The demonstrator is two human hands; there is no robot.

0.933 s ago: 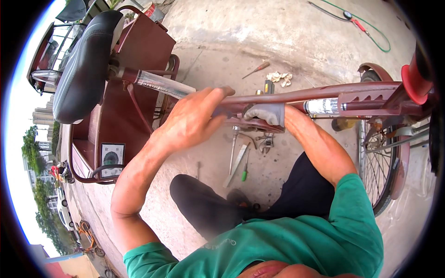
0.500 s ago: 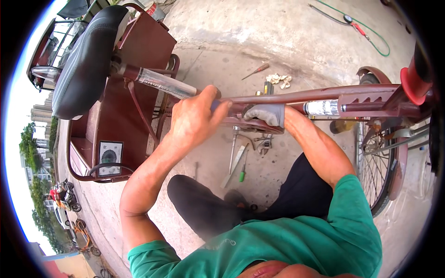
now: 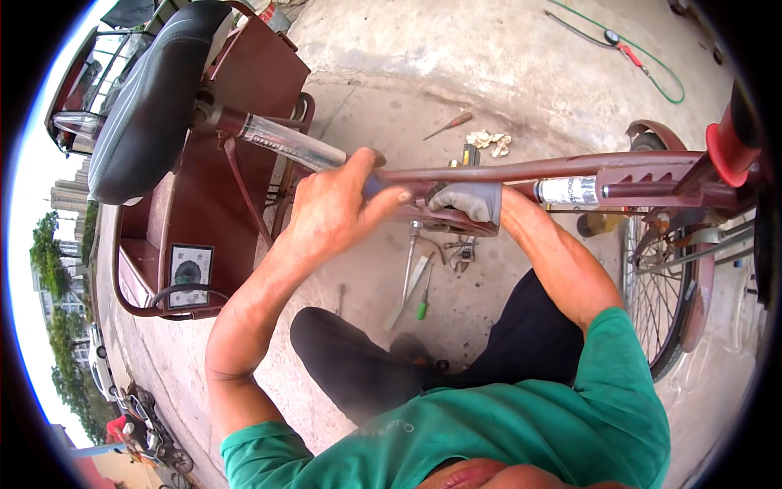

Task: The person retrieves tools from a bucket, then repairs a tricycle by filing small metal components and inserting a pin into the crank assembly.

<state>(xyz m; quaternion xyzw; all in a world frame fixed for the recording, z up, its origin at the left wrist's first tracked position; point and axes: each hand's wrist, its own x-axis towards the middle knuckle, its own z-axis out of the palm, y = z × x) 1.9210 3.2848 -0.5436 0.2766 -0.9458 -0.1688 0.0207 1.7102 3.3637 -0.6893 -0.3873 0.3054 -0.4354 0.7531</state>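
work looks unfinished: left hand [image 3: 332, 200], fingers curled round a blue handle [image 3: 373, 186]; gloved right hand [image 3: 468, 200] against the tricycle frame [image 3: 521, 168], its grip i cannot tell.

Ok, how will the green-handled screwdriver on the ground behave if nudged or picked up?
The green-handled screwdriver should feel stiff; its shaft looks straight and probably metal. Pushed, it may swivel more than roll straight, as the handle is thicker than the shaft. Nudged left, it would likely meet the long flat bar.
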